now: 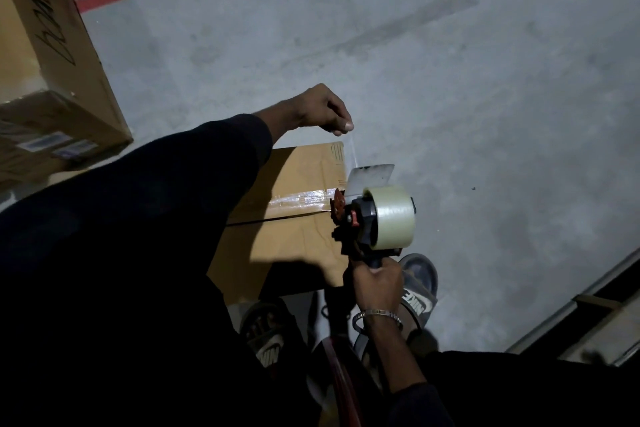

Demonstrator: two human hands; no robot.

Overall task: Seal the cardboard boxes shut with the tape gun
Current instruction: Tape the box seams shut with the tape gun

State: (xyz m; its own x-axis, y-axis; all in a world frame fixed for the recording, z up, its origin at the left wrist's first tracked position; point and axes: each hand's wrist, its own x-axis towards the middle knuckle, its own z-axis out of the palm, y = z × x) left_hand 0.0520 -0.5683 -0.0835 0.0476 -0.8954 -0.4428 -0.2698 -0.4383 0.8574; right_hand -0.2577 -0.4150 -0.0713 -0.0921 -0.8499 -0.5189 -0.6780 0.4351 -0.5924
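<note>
Right hand (375,282) gripping tape gun (372,218), left hand (320,111) seemingly pinching tape

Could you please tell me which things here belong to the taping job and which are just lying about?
In use: tape gun, held by right hand; tape end, pinched by left hand; cardboard box.
Lying about: large box; labelled parcel.

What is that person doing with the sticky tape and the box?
The person is taping a cardboard box shut on the floor. The right hand grips the tape gun at the box's edge, where a strip of clear tape already covers part of the seam. The left hand pinches the loose tape end up above the gun. Another big box sits nearby.
</note>
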